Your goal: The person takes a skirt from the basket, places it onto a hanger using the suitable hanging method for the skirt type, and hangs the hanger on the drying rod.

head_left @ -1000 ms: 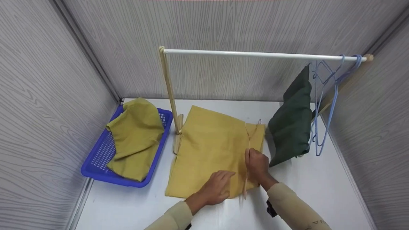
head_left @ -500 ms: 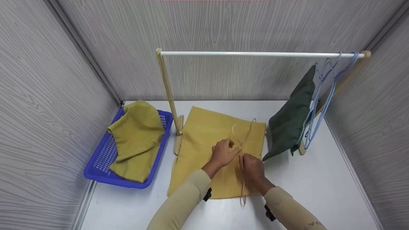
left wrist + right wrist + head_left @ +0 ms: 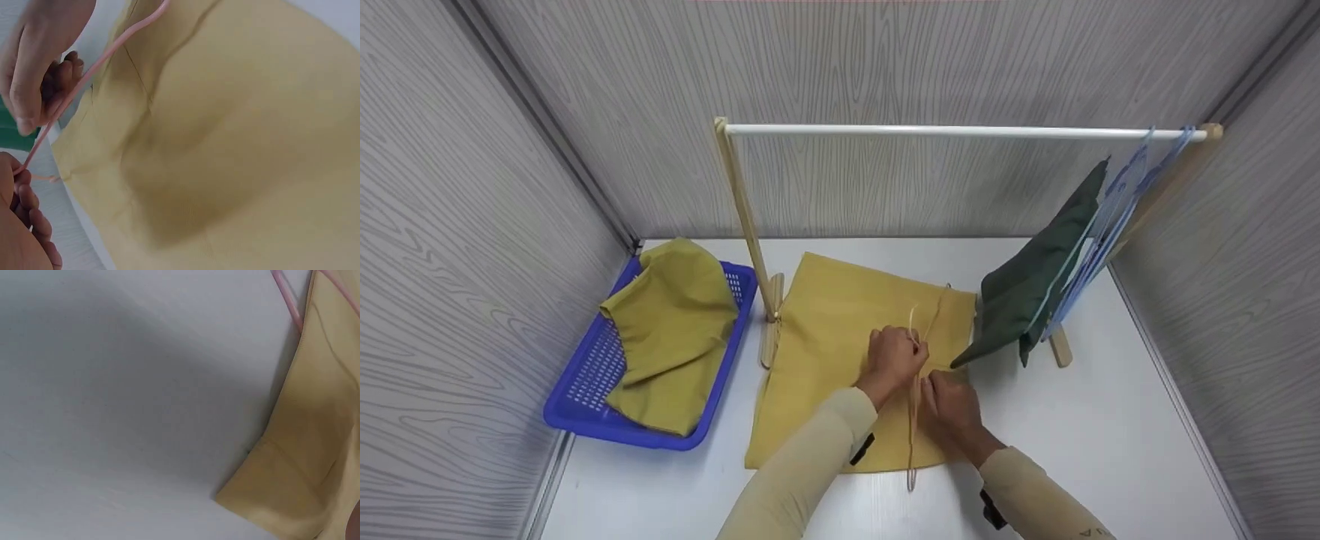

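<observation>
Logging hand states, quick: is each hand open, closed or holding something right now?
Left hand: closed, pinching the pink hanger.
Right hand: fingers curled close to the hanger; whether they grip it cannot be told.

Near the table's (image 3: pixel 1117 427) left edge stood one blue basket (image 3: pixel 615 433) holding one olive cloth (image 3: pixel 675 322). Mid-table lay one yellow cloth (image 3: pixel 840 322), and over it were one pink hanger (image 3: pixel 112 49) and two hands, one left hand (image 3: pixel 897 356) and one right hand (image 3: pixel 952 403). There was one rack (image 3: pixel 960 130); toward the right edge hung one green cloth (image 3: pixel 1027 285) and at least two blue hangers (image 3: pixel 1091 262).
</observation>
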### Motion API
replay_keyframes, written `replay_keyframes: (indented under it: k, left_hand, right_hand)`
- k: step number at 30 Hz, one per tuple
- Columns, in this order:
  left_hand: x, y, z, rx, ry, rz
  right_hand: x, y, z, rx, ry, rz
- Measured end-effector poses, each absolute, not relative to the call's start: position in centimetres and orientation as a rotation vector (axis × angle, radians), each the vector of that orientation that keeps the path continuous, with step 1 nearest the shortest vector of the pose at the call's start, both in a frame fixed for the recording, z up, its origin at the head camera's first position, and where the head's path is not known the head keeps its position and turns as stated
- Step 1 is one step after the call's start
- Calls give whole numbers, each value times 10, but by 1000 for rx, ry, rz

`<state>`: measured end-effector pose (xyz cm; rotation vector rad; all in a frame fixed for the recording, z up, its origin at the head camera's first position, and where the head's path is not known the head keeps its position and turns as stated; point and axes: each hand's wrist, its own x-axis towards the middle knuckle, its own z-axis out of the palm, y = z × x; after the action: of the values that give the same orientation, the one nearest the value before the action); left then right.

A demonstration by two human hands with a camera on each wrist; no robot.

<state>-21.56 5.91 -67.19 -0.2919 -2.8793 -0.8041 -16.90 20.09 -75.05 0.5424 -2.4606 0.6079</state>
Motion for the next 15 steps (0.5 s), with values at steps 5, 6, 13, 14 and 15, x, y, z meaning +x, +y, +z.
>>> replay_keyframes:
  k: [5, 6, 13, 14, 15]
  left_hand:
    - [-210, 69, -673, -233, -2886, -674]
    - [-208, 72, -674, -238, -2898, -642]
    - [-203, 78, -680, -365, -2953, -398]
    - [-204, 76, -681, -362, -2947, -391]
    - [-206, 75, -681, -351, -2937, -413]
  right_hand:
    - [-178, 218, -768, 228, -2780, 514]
    - [-179, 222, -775, 198, -2822, 443]
    - [-173, 232, -808, 112, -2848, 178]
    - [-175, 231, -808, 106, -2834, 182]
    - [-176, 230, -807, 108, -2822, 184]
